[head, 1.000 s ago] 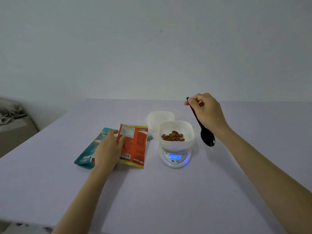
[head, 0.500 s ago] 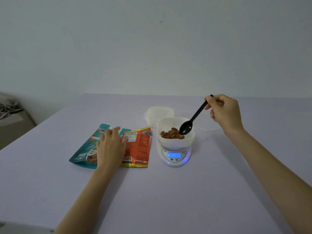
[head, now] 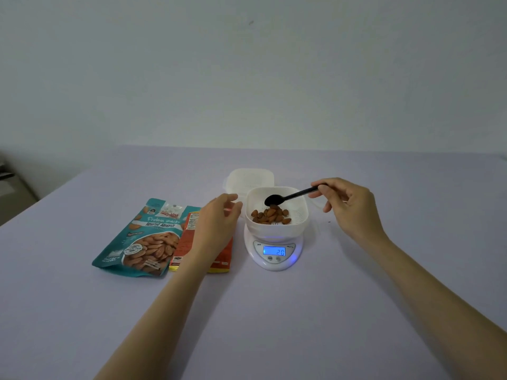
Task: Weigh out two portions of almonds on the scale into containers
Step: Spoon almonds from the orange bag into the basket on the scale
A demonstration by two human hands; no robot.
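**Almond weighing: container on scale, spoon over it**

White container [head: 277, 215] sits on white scale [head: 274, 250], approx centre of lilac table [head: 301, 311]. Almonds [head: 270, 215] lie in a small pile on container floor. Scale display lit blue, reads 20.

R hand [head: 348, 207] at 3 o'clock of container; thumb and fingers pinched on handle end of black spoon [head: 288, 196]. Spoon bowl above almonds, inside rim; cannot tell whether it touches them.

L hand [head: 216, 223] at 9 o'clock, fingers loosely curled, part spread, gripping nothing; palm over orange packet [head: 189, 242]. Teal almond pouch [head: 145, 237] flat at 9 o'clock of packet. Second container [head: 249, 178] at 12 o'clock, behind scale.
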